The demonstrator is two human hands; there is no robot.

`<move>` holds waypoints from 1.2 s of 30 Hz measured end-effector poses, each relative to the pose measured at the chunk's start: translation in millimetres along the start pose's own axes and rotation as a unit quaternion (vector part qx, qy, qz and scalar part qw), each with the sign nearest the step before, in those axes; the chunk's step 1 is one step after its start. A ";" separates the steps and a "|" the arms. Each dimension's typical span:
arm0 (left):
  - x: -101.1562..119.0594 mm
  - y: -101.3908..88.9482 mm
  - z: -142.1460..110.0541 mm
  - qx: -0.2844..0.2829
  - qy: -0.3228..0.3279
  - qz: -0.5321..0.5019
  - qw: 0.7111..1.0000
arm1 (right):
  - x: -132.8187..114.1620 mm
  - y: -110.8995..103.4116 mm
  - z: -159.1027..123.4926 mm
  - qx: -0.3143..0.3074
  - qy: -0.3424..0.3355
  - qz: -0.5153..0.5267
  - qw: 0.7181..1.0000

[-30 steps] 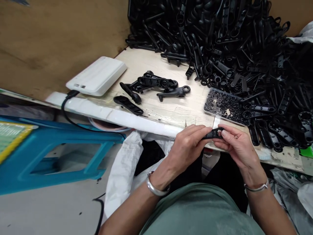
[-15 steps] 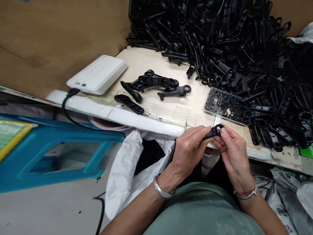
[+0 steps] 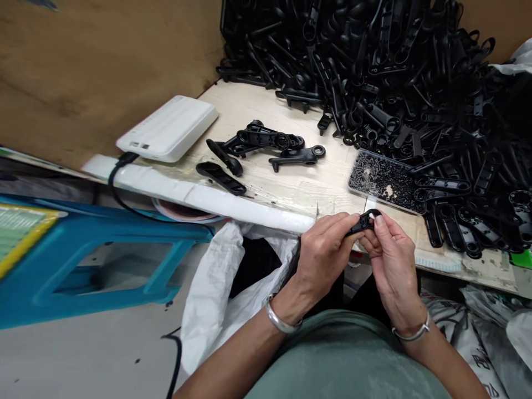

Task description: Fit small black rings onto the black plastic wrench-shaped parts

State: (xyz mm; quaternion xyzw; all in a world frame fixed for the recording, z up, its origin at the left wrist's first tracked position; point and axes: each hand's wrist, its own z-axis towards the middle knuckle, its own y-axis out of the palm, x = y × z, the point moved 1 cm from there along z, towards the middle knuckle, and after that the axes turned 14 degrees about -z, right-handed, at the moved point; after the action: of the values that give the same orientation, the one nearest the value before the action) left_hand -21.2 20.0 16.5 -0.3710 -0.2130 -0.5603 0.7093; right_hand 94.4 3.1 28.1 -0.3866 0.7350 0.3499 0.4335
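A black plastic handle-shaped part [image 3: 364, 222] is held between both hands just off the front edge of the table. My left hand [image 3: 326, 249] is closed around its left end and hides much of it. My right hand [image 3: 390, 249] pinches the ringed right end between thumb and fingers; a small white spot shows by the thumb. Behind the hands lies a clear shallow box [image 3: 349, 183] of tiny dark pieces [image 3: 382, 174], too small to name. Several similar black parts [image 3: 266, 138] lie loose on the table to the left.
A big heap of black plastic parts [image 3: 353, 61] covers the back and right of the table [image 3: 266, 183]. A white box-shaped device [image 3: 170, 127] with a black cable [image 3: 111, 183] sits at left. Below are a blue stool [image 3: 116, 238] and an open white sack [image 3: 211, 277].
My right hand has shifted slightly left and its wrist has turned a little, still pinching the black part. The whole view has moved slightly; the things on the table lie as before.
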 end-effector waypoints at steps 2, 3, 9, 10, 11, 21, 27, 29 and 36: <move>-0.4 0.4 -0.1 0.000 0.002 0.000 1.000 | 0.9 -0.4 1.1 0.001 -0.005 -0.005 1.000; -0.7 0.2 0.3 -0.003 0.001 0.001 1.000 | 1.2 -1.0 1.6 -0.003 -0.005 -0.008 1.000; -4.1 -7.4 13.7 -0.144 -0.012 0.034 0.989 | -7.2 -20.1 1.8 -0.055 0.030 -0.086 0.994; -5.0 -8.9 17.3 -0.185 -0.020 0.050 0.981 | -10.3 -26.5 1.8 -0.059 0.033 -0.115 0.991; -6.1 -10.3 21.0 -0.222 -0.028 0.066 0.972 | -13.8 -33.2 2.3 -0.060 0.032 -0.145 0.987; -12.8 -19.3 39.6 -0.379 0.015 0.101 0.920 | -68.5 -44.7 55.7 -0.014 -0.278 -0.653 0.704; -14.8 -19.3 43.5 -0.381 0.040 0.119 0.916 | -76.3 -15.7 84.9 -0.009 -0.265 -0.834 0.485; -15.0 -16.0 43.3 -0.359 0.070 0.160 0.917 | -74.5 -13.6 89.7 -0.006 -0.245 -0.854 0.458; -17.9 -17.5 44.4 -0.350 0.079 0.129 0.925 | -72.7 -15.6 94.5 -0.026 -0.223 -0.870 0.439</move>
State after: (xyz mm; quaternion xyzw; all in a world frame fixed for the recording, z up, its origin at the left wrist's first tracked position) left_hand -37.8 63.7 36.8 -0.5744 0.1026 -0.5299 0.6154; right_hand 166.3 95.5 55.4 -0.7425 -0.1195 -0.1179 0.6484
